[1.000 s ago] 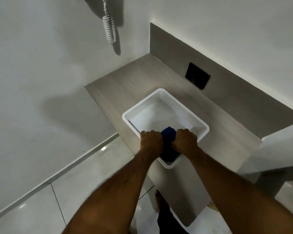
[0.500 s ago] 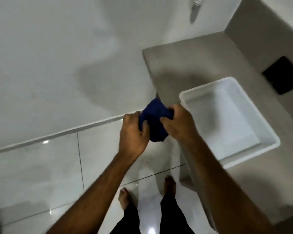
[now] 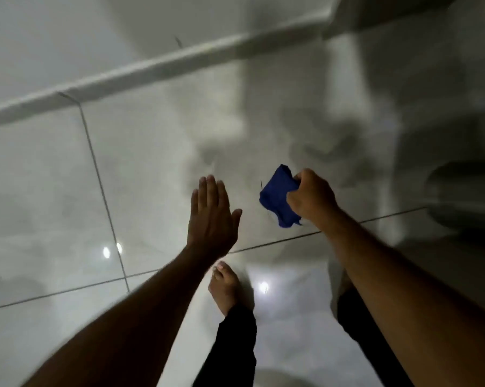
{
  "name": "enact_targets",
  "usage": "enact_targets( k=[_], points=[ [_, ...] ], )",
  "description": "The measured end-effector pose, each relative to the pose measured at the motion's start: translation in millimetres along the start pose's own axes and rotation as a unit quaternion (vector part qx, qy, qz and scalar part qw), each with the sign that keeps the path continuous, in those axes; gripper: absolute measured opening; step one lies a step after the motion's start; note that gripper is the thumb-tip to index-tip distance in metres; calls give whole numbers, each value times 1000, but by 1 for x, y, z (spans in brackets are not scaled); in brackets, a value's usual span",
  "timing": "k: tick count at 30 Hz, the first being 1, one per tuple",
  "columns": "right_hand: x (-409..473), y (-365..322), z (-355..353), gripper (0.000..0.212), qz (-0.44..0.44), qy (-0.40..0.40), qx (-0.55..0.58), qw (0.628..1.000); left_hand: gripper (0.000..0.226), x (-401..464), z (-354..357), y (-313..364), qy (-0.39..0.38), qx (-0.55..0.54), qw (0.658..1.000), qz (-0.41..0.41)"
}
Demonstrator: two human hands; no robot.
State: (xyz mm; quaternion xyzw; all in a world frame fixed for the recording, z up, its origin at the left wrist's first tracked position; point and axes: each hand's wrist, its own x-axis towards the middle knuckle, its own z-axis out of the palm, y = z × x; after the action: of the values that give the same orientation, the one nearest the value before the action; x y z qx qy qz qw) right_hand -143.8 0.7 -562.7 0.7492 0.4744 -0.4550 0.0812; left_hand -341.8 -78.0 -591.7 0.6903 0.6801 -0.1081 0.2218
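Observation:
My right hand (image 3: 311,199) grips a bunched dark blue cloth (image 3: 279,198) in the air above the glossy tiled floor. The cloth sticks out to the left of the fist and hangs a little below it. My left hand (image 3: 212,216) is held flat with straight fingers, apart from the cloth and to its left, holding nothing. The whole view is motion-blurred.
Pale glossy floor tiles (image 3: 54,191) with dark grout lines fill the view. A white skirting strip (image 3: 151,65) runs along the wall at the top. My bare foot (image 3: 224,289) and black trouser legs stand below. A blurred grey unit (image 3: 459,191) edges in at right.
The view has swung down and left from the counter and white basin to the floor. My left hand has let go of the blue cloth; my right hand alone holds it now.

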Motion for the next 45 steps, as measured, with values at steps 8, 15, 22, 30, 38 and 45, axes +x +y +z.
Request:
enact_targets(
  k=[8, 15, 22, 30, 38, 45],
  points=[
    [133, 101, 141, 56, -94, 136, -170, 971, 78, 86, 200, -45, 10, 24, 999, 22],
    [162, 84, 210, 74, -147, 202, -163, 954, 78, 129, 233, -67, 86, 13, 996, 26],
    [173, 130, 186, 70, -546, 108, -377, 741, 74, 128, 226, -67, 122, -1, 991, 46],
    [267, 24, 141, 68, -443, 230, -342, 796, 74, 126, 227, -67, 100, 23, 994, 37],
    [211, 160, 120, 65, -695, -23, -440, 568, 74, 122, 229, -63, 133, 16, 990, 49],
    [216, 153, 129, 68, -177, 320, -212, 906, 76, 128, 220, -60, 112, 35, 992, 42]
  ],
)
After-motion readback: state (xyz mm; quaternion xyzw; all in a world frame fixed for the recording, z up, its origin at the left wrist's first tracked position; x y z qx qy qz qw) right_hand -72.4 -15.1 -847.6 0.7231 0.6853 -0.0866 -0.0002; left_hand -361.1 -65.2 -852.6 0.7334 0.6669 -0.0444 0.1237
